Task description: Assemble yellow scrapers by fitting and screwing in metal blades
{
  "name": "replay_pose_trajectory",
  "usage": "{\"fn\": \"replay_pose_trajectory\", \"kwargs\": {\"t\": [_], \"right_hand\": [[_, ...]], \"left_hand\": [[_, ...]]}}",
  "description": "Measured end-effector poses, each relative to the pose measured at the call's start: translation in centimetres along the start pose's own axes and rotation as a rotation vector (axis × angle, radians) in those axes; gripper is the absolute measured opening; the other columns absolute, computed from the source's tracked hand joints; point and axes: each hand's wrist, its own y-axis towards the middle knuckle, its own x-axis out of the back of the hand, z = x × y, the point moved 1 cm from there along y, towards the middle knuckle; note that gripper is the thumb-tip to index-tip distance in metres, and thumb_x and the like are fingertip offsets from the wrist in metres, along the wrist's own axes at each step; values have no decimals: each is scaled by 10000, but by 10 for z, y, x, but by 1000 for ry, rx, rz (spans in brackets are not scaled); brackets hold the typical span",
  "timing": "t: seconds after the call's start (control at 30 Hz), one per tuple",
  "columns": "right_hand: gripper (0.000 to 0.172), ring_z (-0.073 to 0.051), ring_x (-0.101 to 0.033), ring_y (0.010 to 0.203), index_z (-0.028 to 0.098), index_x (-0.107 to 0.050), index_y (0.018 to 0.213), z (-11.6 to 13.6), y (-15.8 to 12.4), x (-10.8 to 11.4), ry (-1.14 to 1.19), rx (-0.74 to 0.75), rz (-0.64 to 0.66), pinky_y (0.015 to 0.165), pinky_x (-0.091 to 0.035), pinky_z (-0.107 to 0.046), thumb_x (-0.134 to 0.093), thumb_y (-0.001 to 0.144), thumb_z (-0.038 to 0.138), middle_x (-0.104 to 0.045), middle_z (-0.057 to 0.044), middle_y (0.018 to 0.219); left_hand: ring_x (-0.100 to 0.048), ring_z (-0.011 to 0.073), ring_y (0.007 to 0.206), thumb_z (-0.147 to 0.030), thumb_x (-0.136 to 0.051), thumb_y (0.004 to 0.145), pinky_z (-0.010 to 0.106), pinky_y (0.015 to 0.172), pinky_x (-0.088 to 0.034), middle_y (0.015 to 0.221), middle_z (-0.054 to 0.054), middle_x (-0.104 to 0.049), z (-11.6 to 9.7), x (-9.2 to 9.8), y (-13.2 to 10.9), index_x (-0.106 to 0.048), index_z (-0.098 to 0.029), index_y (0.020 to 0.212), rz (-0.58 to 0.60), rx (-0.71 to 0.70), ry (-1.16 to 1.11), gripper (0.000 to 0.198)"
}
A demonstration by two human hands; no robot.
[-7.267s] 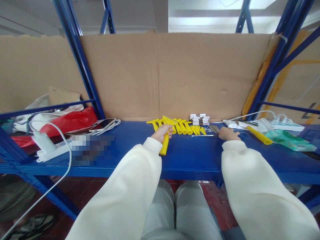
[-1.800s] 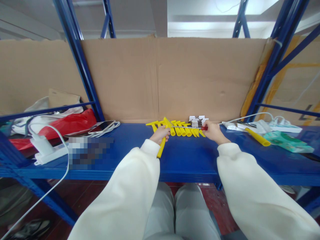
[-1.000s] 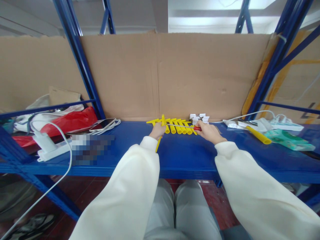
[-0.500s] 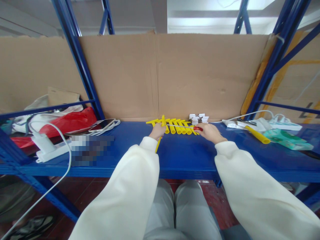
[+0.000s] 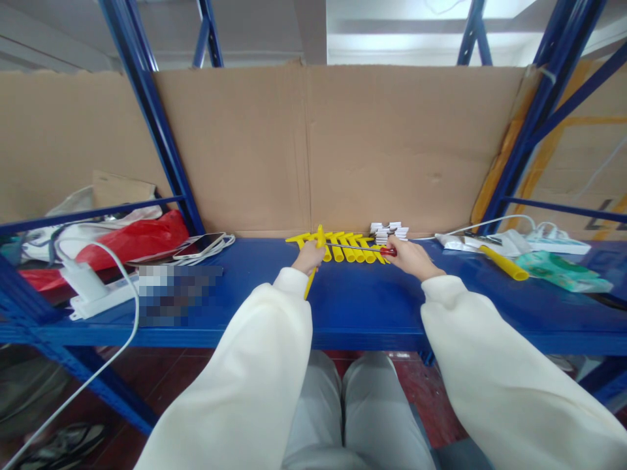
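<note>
My left hand point(image 5: 308, 257) is closed round a yellow T-shaped scraper point(image 5: 313, 264), held on edge above the blue shelf point(image 5: 362, 307). My right hand point(image 5: 410, 258) grips a red-handled screwdriver point(image 5: 386, 250). Its thin metal shaft point(image 5: 353, 247) runs left to the scraper's head. Behind both hands lies a row of several yellow scrapers point(image 5: 350, 247) against the cardboard. A stack of small white packets point(image 5: 390, 230) sits just right of that row.
One more yellow scraper point(image 5: 504, 262) lies at the right by a white bag point(image 5: 460, 243), a teal packet point(image 5: 563, 273) and a white power strip point(image 5: 558, 245). At the left are a phone point(image 5: 200, 244), a cable, a charger block point(image 5: 85, 281) and a red bag point(image 5: 127, 240).
Earlier my right hand lay on the shelf by a flat blade; since then it picked up the screwdriver and brought its tip to the scraper, which my left hand turned on edge.
</note>
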Motion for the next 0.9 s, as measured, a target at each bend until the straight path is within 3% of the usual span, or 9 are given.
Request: {"fn": "replay_pose_trajectory", "kwargs": {"t": [0.23,0.47,0.7,0.9], "right_hand": [[66,-211,-656,727,236,-611,863,-3,0,-2,30,48,-8,584,-343,-268,-589,870,298,-727,-47,800],[148,-228,-686,839,245,-675,932,-7,0,-4,72,65,-49,629,-396,-277,-590,899,362,-767,-63,959],[220,-231,-684,754,232,-624,983,-6,3,-5,59,-24,4,589,-382,-266,-712,805,326,-749,-51,853],[51,-211,-669,726,221,-614,874,-7,2,-5,43,38,-25,584,-362,-261,-627,829,239,-734,-51,817]], "left_hand": [[-365,72,340,-38,-533,869,184,375,-246,445,-87,-396,-4,0,-5,-524,-194,759,-20,-32,162,191],[-356,65,317,-19,-531,870,176,355,-233,423,-91,-396,-8,0,-9,-492,-203,723,-42,-27,156,239],[-347,55,312,-19,-544,872,168,350,-223,421,-97,-395,-7,0,-9,-476,-203,719,-42,-23,100,249],[-361,60,343,-34,-488,898,177,392,-264,442,-94,-387,-8,0,-10,-498,-180,743,-26,-44,216,213]]}}
